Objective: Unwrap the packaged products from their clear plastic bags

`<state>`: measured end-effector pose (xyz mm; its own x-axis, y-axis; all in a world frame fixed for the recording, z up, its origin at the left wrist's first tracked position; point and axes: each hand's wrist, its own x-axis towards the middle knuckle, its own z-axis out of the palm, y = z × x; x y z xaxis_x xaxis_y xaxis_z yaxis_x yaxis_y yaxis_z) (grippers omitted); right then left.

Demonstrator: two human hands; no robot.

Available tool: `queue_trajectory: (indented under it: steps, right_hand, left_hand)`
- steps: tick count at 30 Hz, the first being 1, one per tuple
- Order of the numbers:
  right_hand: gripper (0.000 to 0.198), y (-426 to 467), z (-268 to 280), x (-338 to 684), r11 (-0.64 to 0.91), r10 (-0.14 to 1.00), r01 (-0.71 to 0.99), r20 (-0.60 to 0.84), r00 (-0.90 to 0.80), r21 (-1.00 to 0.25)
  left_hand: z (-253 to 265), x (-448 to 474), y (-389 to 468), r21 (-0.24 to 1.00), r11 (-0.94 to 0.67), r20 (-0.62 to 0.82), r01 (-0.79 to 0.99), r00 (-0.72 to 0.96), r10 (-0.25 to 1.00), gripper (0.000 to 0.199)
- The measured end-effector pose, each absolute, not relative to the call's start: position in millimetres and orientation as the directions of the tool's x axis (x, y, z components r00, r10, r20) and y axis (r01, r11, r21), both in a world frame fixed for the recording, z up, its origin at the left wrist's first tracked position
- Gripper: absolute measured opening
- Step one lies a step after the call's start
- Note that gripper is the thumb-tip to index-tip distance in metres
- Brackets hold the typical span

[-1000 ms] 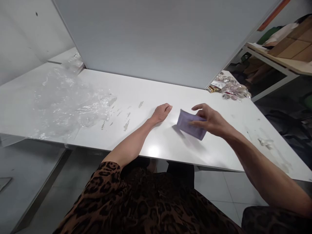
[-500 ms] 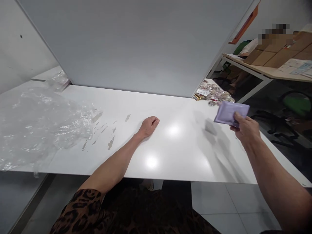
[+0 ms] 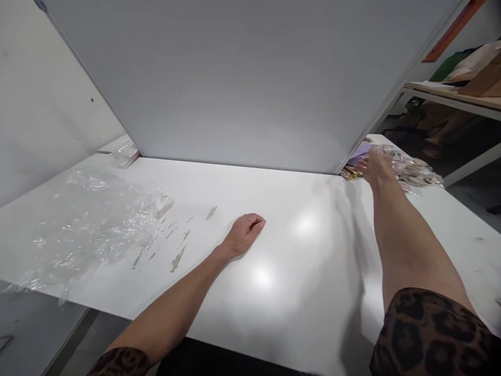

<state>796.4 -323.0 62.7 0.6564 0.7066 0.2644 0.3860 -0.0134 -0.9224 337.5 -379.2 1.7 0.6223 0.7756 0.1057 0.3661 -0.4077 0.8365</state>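
Note:
My left hand [image 3: 247, 232] rests on the white table [image 3: 289, 256], fingers curled in a loose fist with nothing visible in them. My right hand [image 3: 378, 166] is stretched out to the far right, over a pile of small items in clear wrapping [image 3: 417, 168]. At its fingers is a flat light-purple packet [image 3: 360, 150], close beside the grey panel's lower right corner. The fingers are slightly blurred and partly cover the packet, though they still appear to grip it.
A tall grey panel [image 3: 242, 89] stands across the table's back. Crumpled clear plastic bags [image 3: 105, 224] spread over the left side, and a wrapped bundle [image 3: 126, 154] lies by the panel's left corner. Another table [image 3: 454, 96] with a cardboard box [image 3: 483, 78] and a person are beyond, at right.
My right hand has carried the purple packet away from me, from above the table's right side to the wrapped pile. My left hand stays in place on the table; the view has shifted right.

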Motion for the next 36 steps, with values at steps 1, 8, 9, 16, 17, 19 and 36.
queue_trajectory:
  steps: [1, 8, 9, 16, 17, 19, 36]
  right_hand:
    - [0.051, -322.5, 55.4, 787.3, -0.017, 0.670, 0.335, 0.238, 0.703, -0.942]
    - [0.057, -401.0, 39.5, 655.8, 0.228, 0.763, 0.146, 0.270, 0.587, -0.963]
    - [0.056, -416.3, 42.4, 629.7, 0.241, 0.800, 0.160, 0.289, 0.526, -0.957]
    - [0.047, -494.0, 51.4, 499.5, 0.309, 0.908, 0.169, 0.343, 0.241, -0.936]
    - [0.044, -499.7, 50.8, 490.1, 0.324, 0.910, 0.150, 0.351, 0.221, -0.934]
    - [0.040, -508.1, 50.2, 474.5, 0.346, 0.914, 0.094, 0.358, 0.190, -0.933]
    - [0.035, -503.4, 55.4, 410.7, 0.193, 0.978, -0.335, 0.206, -0.004, -0.922]
  left_hand:
    - [1.4, 337.7, -379.2, 0.835, -0.411, 0.106, 0.366, 0.626, 0.773, 0.027]
    - [-0.5, 341.3, -377.6, 0.838, -0.424, 0.127, 0.344, 0.633, 0.764, 0.024]
    - [-0.5, 341.8, -377.5, 0.841, -0.422, 0.127, 0.338, 0.635, 0.762, 0.023]
    - [-3.0, 345.3, -376.9, 0.843, -0.445, 0.153, 0.301, 0.660, 0.736, 0.020]
    - [-3.6, 345.8, -376.9, 0.839, -0.456, 0.163, 0.296, 0.663, 0.730, 0.020]
    - [-4.5, 346.6, -377.1, 0.833, -0.470, 0.177, 0.290, 0.665, 0.725, 0.020]
    - [9.9, 341.9, -385.2, 0.909, -0.283, 0.018, 0.305, 0.651, 0.759, 0.008]
